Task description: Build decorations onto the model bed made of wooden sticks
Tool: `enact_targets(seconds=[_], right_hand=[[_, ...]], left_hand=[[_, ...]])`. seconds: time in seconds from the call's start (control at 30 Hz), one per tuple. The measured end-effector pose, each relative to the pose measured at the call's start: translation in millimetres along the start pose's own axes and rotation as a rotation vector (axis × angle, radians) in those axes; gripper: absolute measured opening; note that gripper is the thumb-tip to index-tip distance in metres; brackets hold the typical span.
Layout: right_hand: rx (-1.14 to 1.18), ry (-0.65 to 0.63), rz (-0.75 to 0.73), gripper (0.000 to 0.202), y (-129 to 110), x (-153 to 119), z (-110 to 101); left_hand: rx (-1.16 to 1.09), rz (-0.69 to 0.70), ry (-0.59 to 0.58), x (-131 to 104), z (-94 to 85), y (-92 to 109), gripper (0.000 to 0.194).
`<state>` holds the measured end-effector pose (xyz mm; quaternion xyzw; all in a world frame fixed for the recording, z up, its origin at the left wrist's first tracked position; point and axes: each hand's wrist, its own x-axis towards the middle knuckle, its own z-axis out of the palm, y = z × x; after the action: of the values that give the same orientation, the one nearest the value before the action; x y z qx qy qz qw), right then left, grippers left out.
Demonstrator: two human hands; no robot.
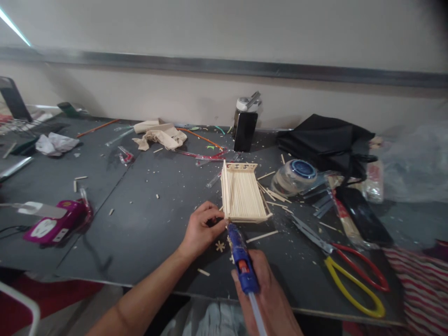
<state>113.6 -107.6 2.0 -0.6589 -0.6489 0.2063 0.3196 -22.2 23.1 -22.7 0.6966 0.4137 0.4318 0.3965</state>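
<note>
A small model built of pale wooden sticks [245,191] lies on the dark table, with a slatted floor and a raised left side. At its near left corner, the thumb and fingers of my left hand [203,228] are closed in a pinch on it; whether a small loose piece is also between them is hidden. My right hand [264,284] is wrapped round a blue glue gun [240,254], a clear glue stick coming out of its back. The gun's nozzle points at that same corner, close to my left fingertips. A small star of stick pieces [220,246] lies beside my left hand.
Red-and-yellow-handled scissors [345,268] lie at right, near a clear jar with a blue lid [294,177]. A phone [245,132] leans on a bottle behind the model. A black bag [325,144], a purple power strip [58,223] and scattered sticks lie around.
</note>
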Motion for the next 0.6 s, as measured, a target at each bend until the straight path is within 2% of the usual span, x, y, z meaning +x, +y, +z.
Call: enact_targets(seconds=[0.13, 0.3, 0.6], right_hand=[[-0.015, 0.022, 0.010, 0.012, -1.6, 1.0, -1.1], [-0.009, -0.013, -0.054, 0.014, 0.0, 1.5, -4.2], [0.002, 0.016, -0.018, 0.016, -0.2, 0.9, -0.1]], left_hand=[[0.001, -0.001, -0.006, -0.2, -0.2, 1.0, 0.008], [0.003, 0.006, -0.010, 0.7, -0.7, 1.1, 0.009], [-0.008, 0.005, 0.000, 1.0, -0.1, 0.1, 0.011]])
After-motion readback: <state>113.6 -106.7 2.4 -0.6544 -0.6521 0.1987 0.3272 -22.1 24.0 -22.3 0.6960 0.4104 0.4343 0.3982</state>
